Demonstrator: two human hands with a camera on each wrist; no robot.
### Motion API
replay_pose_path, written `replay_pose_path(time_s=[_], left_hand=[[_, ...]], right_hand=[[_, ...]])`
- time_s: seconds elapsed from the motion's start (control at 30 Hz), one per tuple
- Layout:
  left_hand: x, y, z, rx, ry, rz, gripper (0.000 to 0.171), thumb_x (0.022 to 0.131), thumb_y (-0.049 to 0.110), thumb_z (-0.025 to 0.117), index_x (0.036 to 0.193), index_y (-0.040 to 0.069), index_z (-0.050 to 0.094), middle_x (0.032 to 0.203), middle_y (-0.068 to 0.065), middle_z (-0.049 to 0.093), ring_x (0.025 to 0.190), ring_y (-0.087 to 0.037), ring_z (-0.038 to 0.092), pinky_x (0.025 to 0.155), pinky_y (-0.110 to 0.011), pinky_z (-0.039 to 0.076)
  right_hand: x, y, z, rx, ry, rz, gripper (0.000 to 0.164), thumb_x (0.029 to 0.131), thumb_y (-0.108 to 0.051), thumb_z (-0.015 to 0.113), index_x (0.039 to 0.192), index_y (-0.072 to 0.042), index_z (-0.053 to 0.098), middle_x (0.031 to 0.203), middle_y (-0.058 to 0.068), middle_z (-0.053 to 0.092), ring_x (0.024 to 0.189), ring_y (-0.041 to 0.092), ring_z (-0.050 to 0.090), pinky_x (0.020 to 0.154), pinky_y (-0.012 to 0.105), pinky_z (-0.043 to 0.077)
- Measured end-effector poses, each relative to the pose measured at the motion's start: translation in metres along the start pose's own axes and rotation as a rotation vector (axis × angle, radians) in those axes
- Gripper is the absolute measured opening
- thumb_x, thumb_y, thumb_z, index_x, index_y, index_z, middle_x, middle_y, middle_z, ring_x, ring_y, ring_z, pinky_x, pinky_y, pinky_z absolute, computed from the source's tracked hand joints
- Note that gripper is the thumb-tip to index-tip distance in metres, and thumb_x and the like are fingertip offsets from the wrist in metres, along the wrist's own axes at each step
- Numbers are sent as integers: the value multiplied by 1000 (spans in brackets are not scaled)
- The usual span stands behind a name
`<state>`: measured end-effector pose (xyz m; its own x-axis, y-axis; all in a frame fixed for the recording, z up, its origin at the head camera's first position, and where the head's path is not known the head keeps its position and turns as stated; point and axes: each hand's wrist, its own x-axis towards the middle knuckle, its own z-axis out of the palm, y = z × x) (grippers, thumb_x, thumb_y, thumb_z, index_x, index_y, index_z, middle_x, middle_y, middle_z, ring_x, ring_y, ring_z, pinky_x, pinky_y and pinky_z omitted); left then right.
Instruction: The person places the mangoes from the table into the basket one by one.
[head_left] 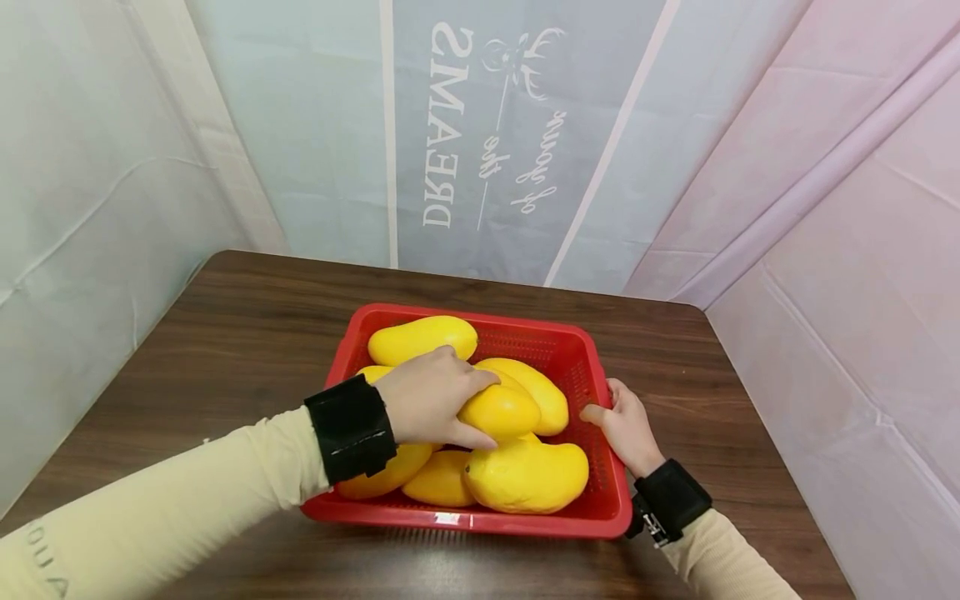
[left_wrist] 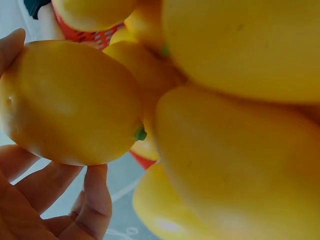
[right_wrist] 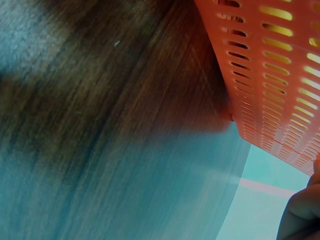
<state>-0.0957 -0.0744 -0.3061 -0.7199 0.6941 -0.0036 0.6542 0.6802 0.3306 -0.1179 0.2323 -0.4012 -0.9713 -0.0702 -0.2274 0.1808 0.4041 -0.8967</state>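
My left hand (head_left: 427,398) reaches into a red plastic basket (head_left: 540,525) and grips a yellow mango (head_left: 504,412) between thumb and fingers. In the left wrist view the gripped mango (left_wrist: 70,102) shows a small green stem end. Several other mangoes lie around and under it, among them one large mango (head_left: 528,479) at the front and another mango (head_left: 423,337) at the back. My right hand (head_left: 628,429) grips the basket's right rim, thumb over the inside. The right wrist view shows the slotted basket wall (right_wrist: 270,90), with only part of that hand at the edge.
The basket stands on a dark wood-grain table (head_left: 247,350). Behind the table hangs a blue-grey printed cloth (head_left: 480,125) with lettering. Pale sheeting (head_left: 847,292) borders the right side, and white sheeting (head_left: 90,167) the left.
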Motion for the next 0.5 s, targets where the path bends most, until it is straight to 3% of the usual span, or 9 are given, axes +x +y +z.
replay_pose_path(time_s=[0.3,0.5], left_hand=[[2,-1,13,-46,12,11,60,80,56,74,119,11,65,80,6,67,65,-5,54,73,-25,47],[7,-1,17,-29,-13,-30,64,80,57,74,123,10,65,92,2,69,78,-11,57,81,-29,50]], right_hand=[[1,-1,0,-4,9,-4,34,92,-6,56,121,4,42,114,30,63,87,29,75,73,44,62],[0,0,0,-5,6,-1,35,92,-7,57,121,4,42,114,29,63,86,29,75,73,44,62]])
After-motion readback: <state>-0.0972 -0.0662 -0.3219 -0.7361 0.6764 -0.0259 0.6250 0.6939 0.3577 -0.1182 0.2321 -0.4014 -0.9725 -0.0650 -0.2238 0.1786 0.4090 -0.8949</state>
